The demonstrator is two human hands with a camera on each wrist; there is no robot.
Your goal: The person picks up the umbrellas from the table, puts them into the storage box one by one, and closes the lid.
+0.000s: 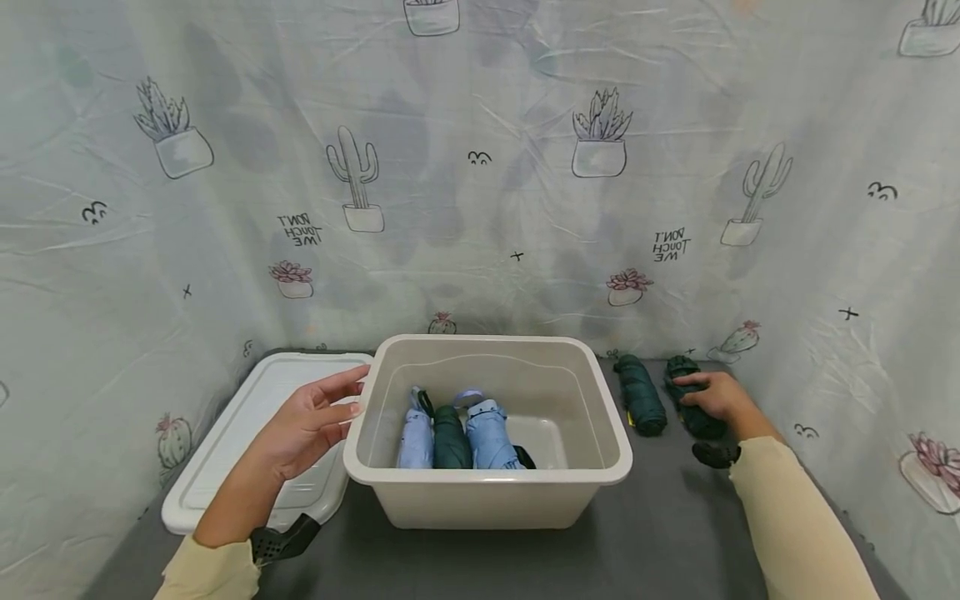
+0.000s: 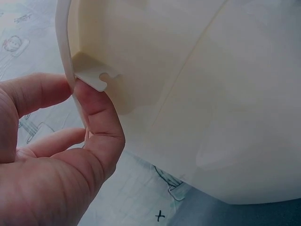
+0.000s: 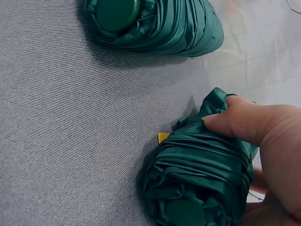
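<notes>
Left hand (image 1: 307,423): pinches bin (image 1: 487,504) rim
Right hand (image 1: 716,397): curls round rightmost green umbrella (image 1: 701,422)
Bin: holds dark-green umbrella (image 1: 452,442) between blue ones (image 1: 491,437)

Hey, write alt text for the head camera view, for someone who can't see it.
A person's right hand grips a folded dark green umbrella beside a second one on a gray tabletop, while the left hand holds a beige plastic bin by its rim. Inside, a green umbrella lies between two light blue ones; a white lid lies to the left.
</notes>
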